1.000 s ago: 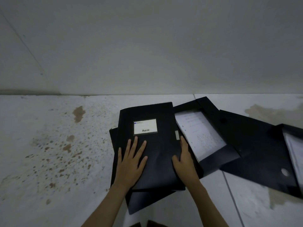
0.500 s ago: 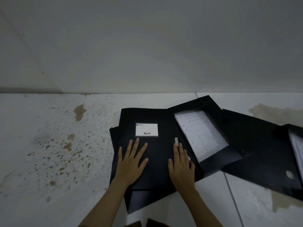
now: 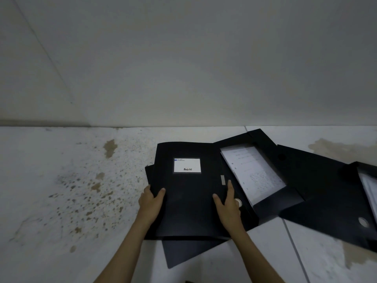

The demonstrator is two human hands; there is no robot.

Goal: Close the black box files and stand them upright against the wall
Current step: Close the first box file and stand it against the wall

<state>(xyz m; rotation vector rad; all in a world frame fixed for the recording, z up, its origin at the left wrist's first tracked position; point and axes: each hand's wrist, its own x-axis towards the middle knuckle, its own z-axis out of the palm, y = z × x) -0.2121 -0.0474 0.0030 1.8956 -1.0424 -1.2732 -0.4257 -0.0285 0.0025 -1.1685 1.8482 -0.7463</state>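
A closed black box file point(image 3: 189, 193) with a white label lies flat on the floor in front of me. My left hand point(image 3: 151, 203) grips its left edge, thumb on the cover. My right hand point(image 3: 228, 205) rests on its right side near the grey clasp tab, fingers curling over the edge. Under it lies another black file point(image 3: 183, 252), poking out below. To the right an open black box file point(image 3: 271, 176) shows white papers. A third open file point(image 3: 336, 201) lies further right, partly cut off by the frame.
The grey-white wall point(image 3: 183, 68) rises just beyond the files, meeting the floor along a straight line. The pale tiled floor point(image 3: 71, 190) carries brown stains on the left and right.
My left hand slid from flat on the cover to gripping the file's left edge. My right hand shifted to the file's right edge. The lid now lies flat and closed.
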